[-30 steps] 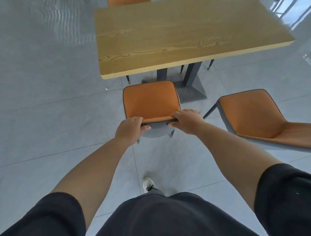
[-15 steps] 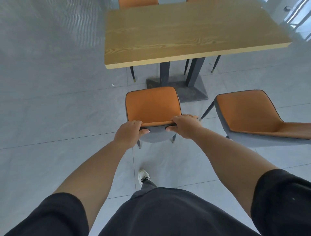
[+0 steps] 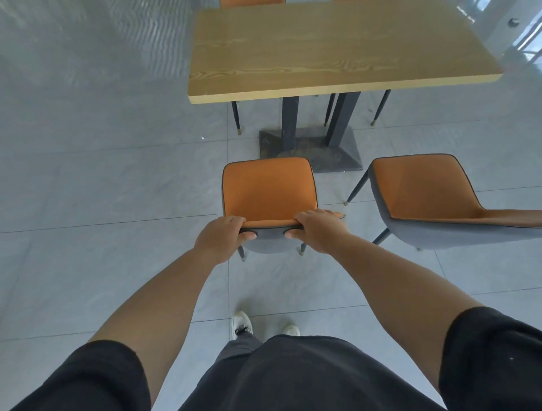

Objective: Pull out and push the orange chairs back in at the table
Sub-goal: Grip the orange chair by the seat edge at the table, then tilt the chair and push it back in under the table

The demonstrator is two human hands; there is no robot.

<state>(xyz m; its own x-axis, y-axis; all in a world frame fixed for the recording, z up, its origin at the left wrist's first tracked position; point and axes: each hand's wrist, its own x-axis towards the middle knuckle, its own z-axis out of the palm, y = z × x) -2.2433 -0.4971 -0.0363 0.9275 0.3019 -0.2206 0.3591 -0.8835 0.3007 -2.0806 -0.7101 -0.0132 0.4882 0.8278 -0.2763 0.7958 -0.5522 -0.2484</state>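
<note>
An orange chair [image 3: 268, 190] with a grey shell stands on the floor, clear of the wooden table [image 3: 337, 50] and in front of its near edge. My left hand [image 3: 224, 239] grips the left end of its backrest top. My right hand [image 3: 318, 230] grips the right end, thumb under the rim. A second orange chair [image 3: 419, 187] stands pulled out to the right, turned a little sideways.
The table's dark post and base [image 3: 311, 149] sit just beyond the held chair's seat. Orange chairs [image 3: 252, 3] on the far side show at the top edge, their thin legs under the table. Grey tiled floor [image 3: 102, 176] spreads to the left. My shoes [image 3: 242, 324] are below.
The held chair has slid back away from the table, its seat now fully out from under the edge. I have stepped backward, and both hands kept their grip.
</note>
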